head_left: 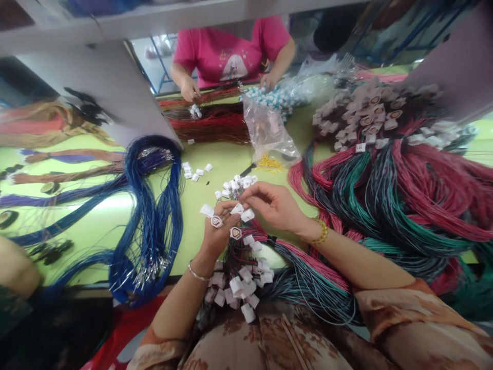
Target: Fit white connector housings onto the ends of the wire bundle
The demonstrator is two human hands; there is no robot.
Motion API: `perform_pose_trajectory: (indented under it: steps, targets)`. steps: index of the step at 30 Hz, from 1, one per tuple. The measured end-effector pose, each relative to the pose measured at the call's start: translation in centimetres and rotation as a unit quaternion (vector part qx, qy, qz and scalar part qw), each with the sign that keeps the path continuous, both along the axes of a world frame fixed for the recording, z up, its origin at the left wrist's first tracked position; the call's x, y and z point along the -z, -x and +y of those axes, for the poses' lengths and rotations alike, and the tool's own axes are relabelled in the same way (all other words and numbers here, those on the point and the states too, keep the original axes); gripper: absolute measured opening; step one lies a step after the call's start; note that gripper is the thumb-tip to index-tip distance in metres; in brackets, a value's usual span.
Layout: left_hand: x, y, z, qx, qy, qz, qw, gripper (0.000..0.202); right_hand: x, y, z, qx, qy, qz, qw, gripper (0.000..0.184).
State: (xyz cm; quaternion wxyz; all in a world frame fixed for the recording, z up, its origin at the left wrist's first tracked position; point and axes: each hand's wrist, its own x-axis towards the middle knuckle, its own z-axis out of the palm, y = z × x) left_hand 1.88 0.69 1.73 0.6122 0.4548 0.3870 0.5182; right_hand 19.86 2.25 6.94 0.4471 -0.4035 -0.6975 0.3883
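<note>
left hand (pixel 219 230) was grasping a few white connectors (pixel 238 209) over the wire bundle (pixel 308 263) | right hand (pixel 275 206) had fingertips bunched right beside them, couldn't tell if gripping any | seemed partway tbh: loads of wired connectors (pixel 236 286) hung near the lap, loose white pieces (pixel 187 167) lay unattached on the green table (pixel 196 198)

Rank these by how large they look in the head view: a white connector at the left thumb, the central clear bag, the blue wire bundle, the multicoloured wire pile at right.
1. Multicoloured wire pile
2. Blue wire bundle
3. Clear bag
4. White connector
</note>
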Motion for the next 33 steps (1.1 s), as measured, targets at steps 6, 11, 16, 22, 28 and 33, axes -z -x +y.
perform_pose_trajectory:
  steps: [6, 11, 16, 22, 28, 33]
  targets:
    - [0.3, -0.2, 0.0, -0.020, -0.001, 0.000, 1.000, 0.035, 0.4, 0.3, 0.0, -0.018, -0.117, -0.067, 0.991, 0.015]
    - [0.3, -0.2, 0.0, -0.023, -0.003, 0.004, 1.000, 0.033, 1.0, 0.4, 0.0, -0.009, -0.108, -0.064, 0.992, 0.014]
    - [0.3, -0.2, 0.1, -0.024, -0.005, -0.001, 1.000, 0.032, 1.2, 0.8, -0.4, 0.031, -0.064, -0.032, 0.997, 0.004]
    - [0.6, -0.2, 0.0, -0.039, -0.003, -0.004, 0.999, 0.036, 1.5, 1.1, -0.6, 0.060, -0.088, -0.032, 0.994, 0.008]
    - [0.3, -0.2, -0.3, -0.051, -0.029, 0.011, 0.998, 0.033, 2.0, 1.8, -0.8, 0.093, -0.059, 0.014, 0.994, 0.011]
    - [0.4, -0.2, -0.2, -0.055, -0.035, 0.008, 0.998, 0.033, 2.6, 2.0, -0.7, 0.106, -0.043, 0.040, 0.993, 0.015]
